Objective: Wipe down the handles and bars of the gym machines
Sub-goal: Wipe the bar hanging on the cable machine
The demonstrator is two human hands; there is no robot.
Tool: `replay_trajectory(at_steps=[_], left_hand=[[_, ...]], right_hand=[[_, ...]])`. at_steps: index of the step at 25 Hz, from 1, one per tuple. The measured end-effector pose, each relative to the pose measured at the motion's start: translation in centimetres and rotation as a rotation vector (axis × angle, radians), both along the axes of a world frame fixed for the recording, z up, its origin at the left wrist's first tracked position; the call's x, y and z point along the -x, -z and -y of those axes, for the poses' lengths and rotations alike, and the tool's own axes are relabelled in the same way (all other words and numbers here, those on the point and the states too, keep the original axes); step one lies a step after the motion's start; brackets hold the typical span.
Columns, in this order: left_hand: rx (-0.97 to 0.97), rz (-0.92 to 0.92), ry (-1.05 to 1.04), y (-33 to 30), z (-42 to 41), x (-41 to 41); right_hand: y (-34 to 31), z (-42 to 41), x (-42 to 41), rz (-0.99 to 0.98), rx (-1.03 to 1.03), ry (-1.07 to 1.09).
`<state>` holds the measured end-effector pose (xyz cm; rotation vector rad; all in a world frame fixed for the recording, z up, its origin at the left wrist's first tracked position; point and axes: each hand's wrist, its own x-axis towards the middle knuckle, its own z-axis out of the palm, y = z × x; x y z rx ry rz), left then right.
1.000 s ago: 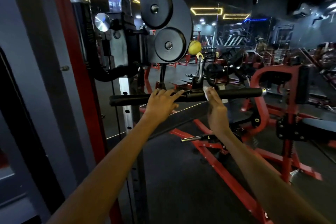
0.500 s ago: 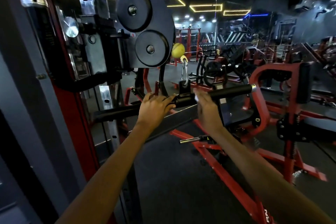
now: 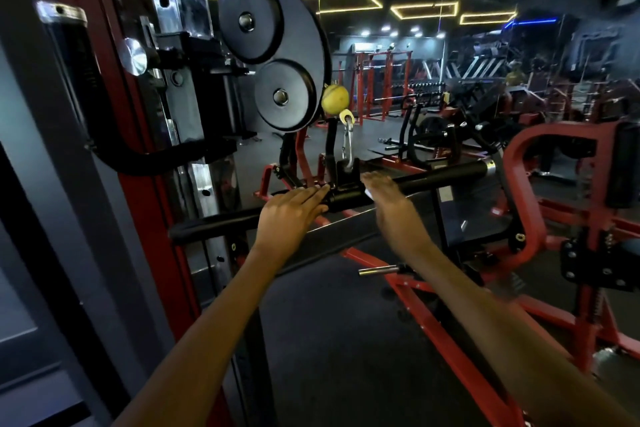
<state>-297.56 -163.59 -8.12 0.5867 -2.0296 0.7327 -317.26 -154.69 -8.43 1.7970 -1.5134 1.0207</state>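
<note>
My right hand [image 3: 388,199] presses a white cloth [image 3: 367,193] on the black bar [image 3: 446,174], fingers fairly straight. My left hand [image 3: 289,210] rests flat just left of centre. The bar's unwiped length runs right and far.

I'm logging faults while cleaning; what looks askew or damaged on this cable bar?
Only the bar looks off: it hangs tilted from its clip, right end higher. The left hand rests on it, the right hand presses a white wipe. No damage shows.
</note>
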Motion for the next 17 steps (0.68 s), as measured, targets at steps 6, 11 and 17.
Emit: replay_trajectory(at_steps=[6, 11, 17], left_hand=[[0.001, 0.044, -0.035, -0.1, -1.0, 0.0], [-0.139, -0.170, -0.017, -1.3, -4.2, 3.3], [-0.122, -0.081, -0.213, -5.1, -2.3, 8.8]], right_hand=[[-1.2, -0.3, 3.5, 0.391, -0.019, 0.239], [-0.9, 0.1, 1.0, 0.190, -0.050, -0.003], [-0.7, -0.5, 2.2, 0.185, -0.077, -0.086]])
